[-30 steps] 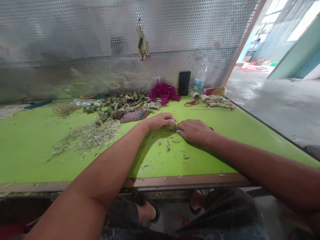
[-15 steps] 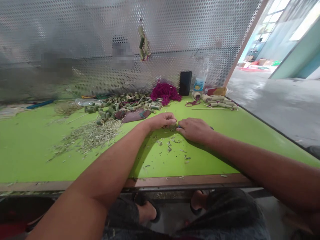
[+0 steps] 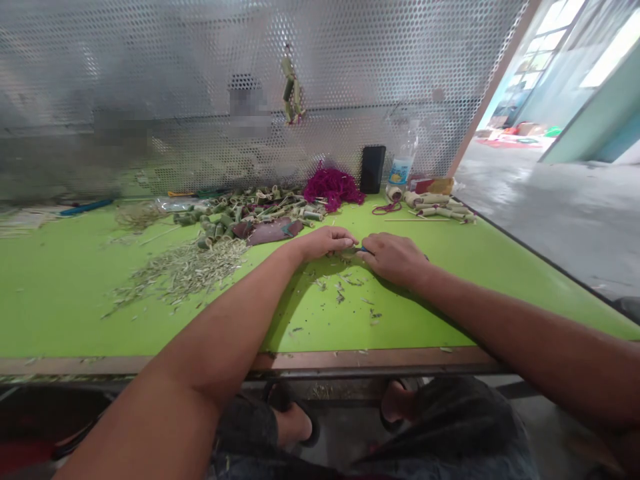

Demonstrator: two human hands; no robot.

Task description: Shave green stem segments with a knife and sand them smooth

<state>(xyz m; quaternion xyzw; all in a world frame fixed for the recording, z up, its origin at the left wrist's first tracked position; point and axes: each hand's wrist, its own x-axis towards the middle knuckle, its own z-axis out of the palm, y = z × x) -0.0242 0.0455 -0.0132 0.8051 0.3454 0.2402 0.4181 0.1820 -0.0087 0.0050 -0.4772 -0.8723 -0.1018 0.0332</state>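
Your left hand and right hand meet fingertip to fingertip near the middle of the green tabletop. Between them a small green leaf piece rests on the tabletop. Your left fingers are curled together over it and hold it down. Your right fingers are closed round a blue-tipped tool whose tip touches the piece. The rest of the tool is hidden under your palm, so you cannot tell its kind. Small leaf scraps lie just on your side of the hands. Beyond your left hand sits a pile of rolled leaf pieces, with a heap of fine trimmings beside it. A magenta thread bundle lies near the perforated screen.
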